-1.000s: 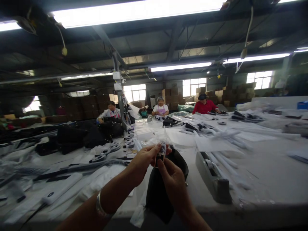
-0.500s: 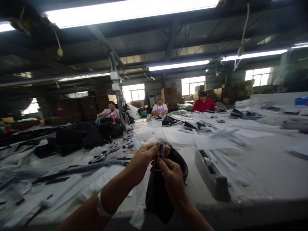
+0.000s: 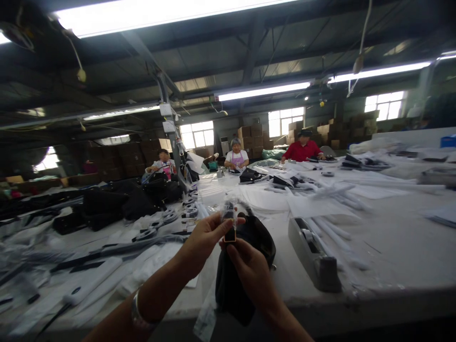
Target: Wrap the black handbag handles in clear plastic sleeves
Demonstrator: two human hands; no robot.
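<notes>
A black strap [image 3: 228, 212] wrapped in clear plastic film rises from my left hand [image 3: 204, 237], pinched between its thumb and fingers. A gold-coloured rectangular buckle [image 3: 230, 240] sits at the strap's lower end. My right hand [image 3: 251, 266] pinches the bottom of that buckle, thumb in front. Below and behind both hands, a black bag [image 3: 231, 289] lies at the table's front edge, partly hidden by my right hand. A strip of clear plastic [image 3: 205, 323] hangs over the edge beside the bag.
A grey tape dispenser [image 3: 313, 259] stands right of the bag on the white table [image 3: 402, 261]. Black bags [image 3: 103, 204] and plastic-wrapped straps [image 3: 124, 249] lie to the left. White sheets [image 3: 263, 198] are beyond my hands. Three people sit across the table.
My left hand has shifted slightly left and down along the strap. The buckle now faces me more squarely, its gold lower edge exposed above my right thumb.
</notes>
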